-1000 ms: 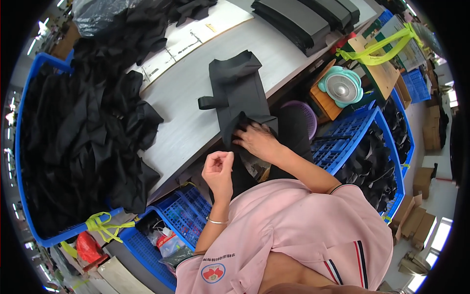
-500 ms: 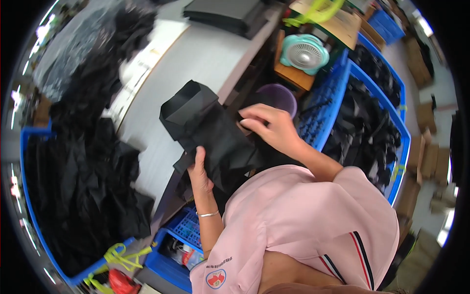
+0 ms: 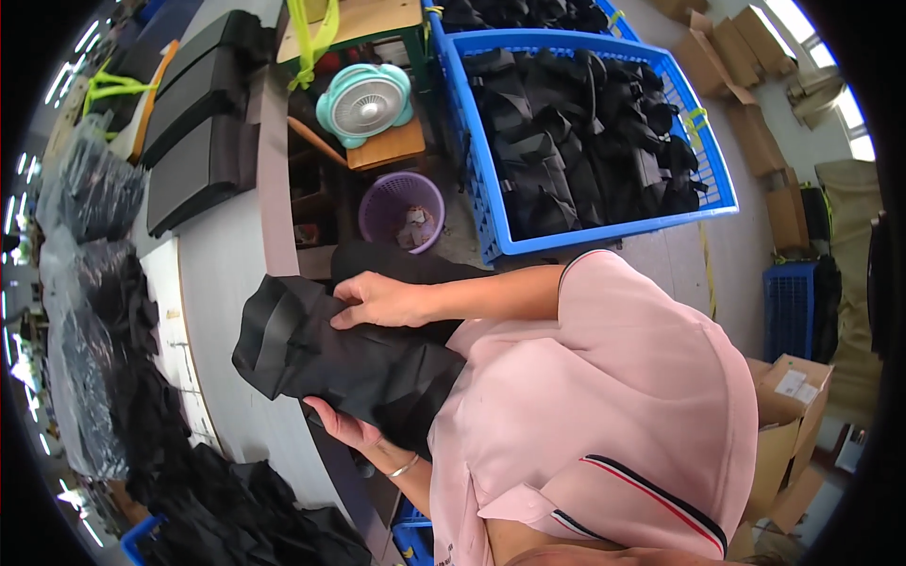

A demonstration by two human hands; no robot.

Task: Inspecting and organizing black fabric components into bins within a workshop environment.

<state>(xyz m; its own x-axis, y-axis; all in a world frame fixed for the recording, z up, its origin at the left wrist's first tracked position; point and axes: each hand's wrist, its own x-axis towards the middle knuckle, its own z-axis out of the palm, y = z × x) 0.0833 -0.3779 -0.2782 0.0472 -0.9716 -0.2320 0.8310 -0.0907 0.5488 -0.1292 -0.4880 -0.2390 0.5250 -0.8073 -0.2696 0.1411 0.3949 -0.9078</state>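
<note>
A black fabric piece (image 3: 311, 354) with a broad folded band at its left end hangs off the edge of the grey worktable (image 3: 222, 274), against my pink shirt. My right hand (image 3: 377, 300) lies on top of it, fingers curled over the cloth. My left hand (image 3: 342, 426) grips it from underneath, with a thin bracelet on the wrist. Both hands hold the piece lifted between them.
A large blue crate (image 3: 585, 141) full of black fabric pieces stands to the right. A purple basket (image 3: 401, 208) and a teal fan (image 3: 363, 102) sit on the floor beyond the table. Flat black stacks (image 3: 203, 123) and loose black piles (image 3: 142, 396) cover the table. Cardboard boxes (image 3: 788, 415) stand at right.
The view has swung right, toward the blue crate. The black piece has come off the tabletop and now hangs at the table edge, held between both hands near my body.
</note>
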